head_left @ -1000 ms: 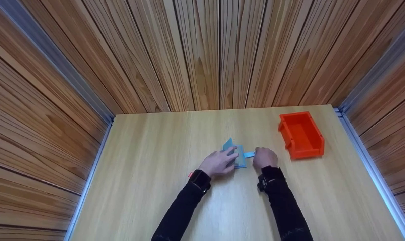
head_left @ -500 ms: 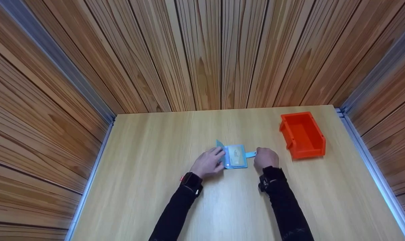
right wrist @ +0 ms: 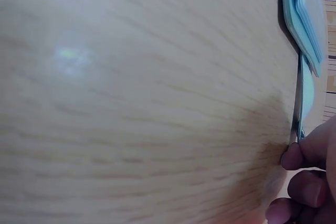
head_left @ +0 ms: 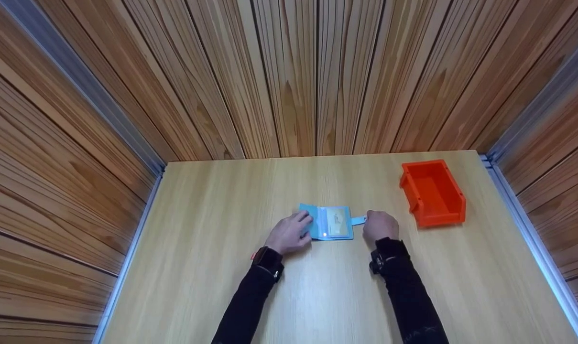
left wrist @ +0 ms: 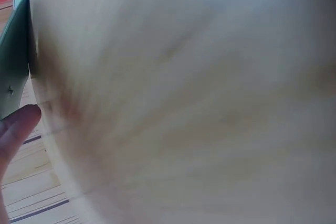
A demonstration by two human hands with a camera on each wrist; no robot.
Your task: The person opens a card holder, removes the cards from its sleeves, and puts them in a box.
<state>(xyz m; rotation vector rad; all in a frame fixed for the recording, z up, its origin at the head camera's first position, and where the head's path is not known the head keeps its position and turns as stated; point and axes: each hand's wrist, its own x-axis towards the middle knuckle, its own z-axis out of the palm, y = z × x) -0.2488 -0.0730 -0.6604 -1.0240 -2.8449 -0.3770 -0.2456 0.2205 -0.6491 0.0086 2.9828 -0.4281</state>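
A light-blue card holder (head_left: 337, 222) lies spread on the table, with clear sleeves and a pale card in view on its right half. My left hand (head_left: 289, 232) rests its fingers on the left cover flap (head_left: 310, 210). In the left wrist view, that flap (left wrist: 14, 59) slants up from the table, and a fingertip (left wrist: 29, 114) shows at its edge. On the other side, my right hand (head_left: 380, 225) pinches the end of the snap strap (head_left: 358, 220). The right wrist view shows the strap (right wrist: 307, 90) low along the tabletop, running into curled fingers (right wrist: 310, 187).
An orange-red open bin (head_left: 433, 193) stands on the table (head_left: 222, 200) at the back right, beyond the right hand. Wood-panelled walls (head_left: 289, 81) with metal corner rails (head_left: 532, 243) enclose the table at the back and sides.
My left hand has moved left, turning the cover flap over from standing to nearly flat and uncovering the card sleeves. The right hand stays on the strap.
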